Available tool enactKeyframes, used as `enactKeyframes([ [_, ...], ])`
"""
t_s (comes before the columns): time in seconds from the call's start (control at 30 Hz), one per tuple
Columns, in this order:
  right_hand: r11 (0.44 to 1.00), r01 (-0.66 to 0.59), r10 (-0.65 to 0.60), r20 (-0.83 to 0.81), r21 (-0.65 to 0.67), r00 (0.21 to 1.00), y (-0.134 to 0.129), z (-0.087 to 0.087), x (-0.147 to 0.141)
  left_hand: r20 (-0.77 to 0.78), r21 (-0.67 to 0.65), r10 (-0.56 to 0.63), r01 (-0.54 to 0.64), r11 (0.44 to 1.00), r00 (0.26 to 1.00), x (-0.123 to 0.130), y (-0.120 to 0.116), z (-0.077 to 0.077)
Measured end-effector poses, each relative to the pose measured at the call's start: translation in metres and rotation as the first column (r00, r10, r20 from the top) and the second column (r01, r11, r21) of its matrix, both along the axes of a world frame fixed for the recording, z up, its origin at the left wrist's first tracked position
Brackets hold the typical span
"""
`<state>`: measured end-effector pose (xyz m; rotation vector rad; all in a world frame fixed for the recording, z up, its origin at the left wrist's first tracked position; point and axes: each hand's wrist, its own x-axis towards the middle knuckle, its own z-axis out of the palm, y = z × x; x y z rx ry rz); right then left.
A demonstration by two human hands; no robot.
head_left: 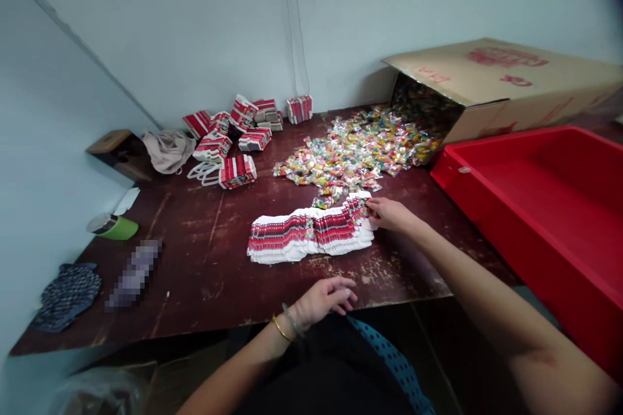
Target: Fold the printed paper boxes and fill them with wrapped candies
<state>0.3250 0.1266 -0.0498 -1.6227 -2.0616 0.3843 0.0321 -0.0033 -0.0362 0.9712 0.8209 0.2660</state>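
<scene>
Well, the cards (287, 237) lie right in front of me on the desk (209, 279), in one long row, each lapped over the next. My right hand (390, 214) is at the right end of the cards, with the fingertips on the last ones. I can't tell if those fingers pinch a card or just touch it. My left hand (327, 298) is on the near side of the cards, by the desk's edge, with its fingers loosely bent and nothing in them.

The sweets (357, 152) make a big heap just past the cards, and a few lie close to their far edge. The box (525, 78) is past the cards and to the right, its mouth facing the heap. The red tray (506, 233) is to the right of the cards. Tied-looking bundles (237, 172) sit past the cards, to the left.

I think the step in hand is working at the right end of the row, maybe spreading it or picking at it. To me, the next move calls for a soft, small pinch, so one card comes free and the others don't slide.
</scene>
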Motion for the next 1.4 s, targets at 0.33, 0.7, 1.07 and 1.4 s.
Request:
enactKeyframes([
  [0.33,0.991,-0.077,0.051,0.222,0.107,0.974,-0.090,0.029,-0.052,0.247,-0.177,0.265,-0.226,0.958,0.932,0.000,0.014,0.025],
  [0.7,0.976,-0.203,0.218,-0.324,0.079,0.921,-0.139,0.029,-0.121,0.120,-0.188,0.195,-0.170,0.967,0.973,-0.011,-0.005,0.014],
  [1.07,0.792,-0.496,0.106,-0.720,-0.356,0.685,-0.159,0.040,-0.120,-0.084,0.125,0.167,-0.156,0.980,0.982,-0.015,-0.026,0.017],
  [1.4,0.568,-0.521,-0.635,-0.742,-0.637,0.216,-0.218,0.015,-0.134,-0.126,0.527,0.211,-0.115,0.842,0.969,-0.044,-0.065,0.005],
])
